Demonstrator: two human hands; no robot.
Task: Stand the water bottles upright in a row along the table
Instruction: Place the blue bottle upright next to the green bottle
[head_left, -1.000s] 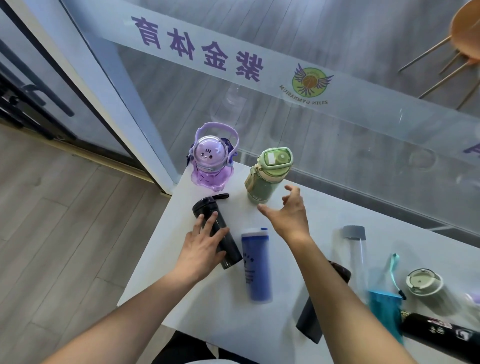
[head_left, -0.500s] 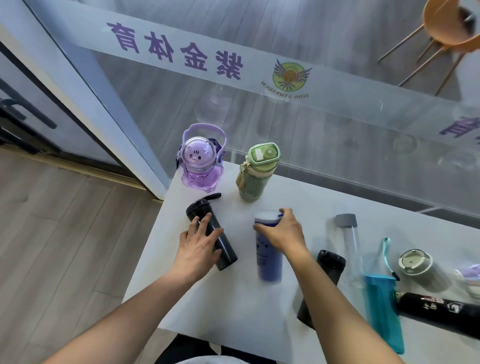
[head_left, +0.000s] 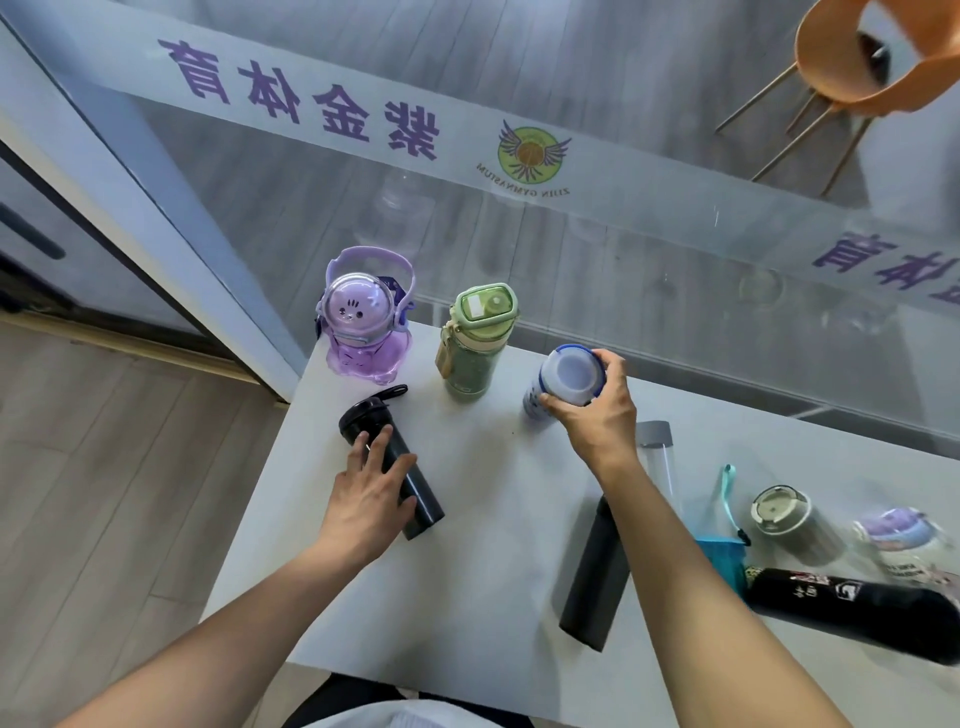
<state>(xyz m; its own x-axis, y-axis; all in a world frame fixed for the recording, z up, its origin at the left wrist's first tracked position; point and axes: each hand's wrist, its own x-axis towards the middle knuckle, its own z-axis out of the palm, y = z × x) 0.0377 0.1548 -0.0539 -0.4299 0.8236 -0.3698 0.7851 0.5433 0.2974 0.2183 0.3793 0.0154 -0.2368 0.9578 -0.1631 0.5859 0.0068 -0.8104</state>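
A purple bear-shaped bottle (head_left: 363, 322) and a green bottle (head_left: 475, 345) stand upright at the far left of the white table (head_left: 467, 571). Right of the green one, my right hand (head_left: 597, 410) grips a blue bottle (head_left: 569, 376) with a white cap, held upright at the back of the table. My left hand (head_left: 371, 493) rests over a black bottle (head_left: 395, 462) lying on its side near the left edge. Other bottles lie flat to the right: a dark grey one (head_left: 595, 577), a clear one with a grey cap (head_left: 657, 457), a teal one (head_left: 724, 551) and a black printed one (head_left: 852, 610).
A glass wall (head_left: 571, 208) with purple lettering runs right behind the table. A grey-lidded cup (head_left: 784, 514) and a purple-patterned bottle (head_left: 904, 540) sit at the far right. The table's left edge drops to a wooden floor (head_left: 104, 493). An orange chair (head_left: 852, 57) stands beyond the glass.
My right hand picked the blue bottle up from lying flat, turned it upright and carried it back beside the green bottle. My left hand stayed on the black bottle.
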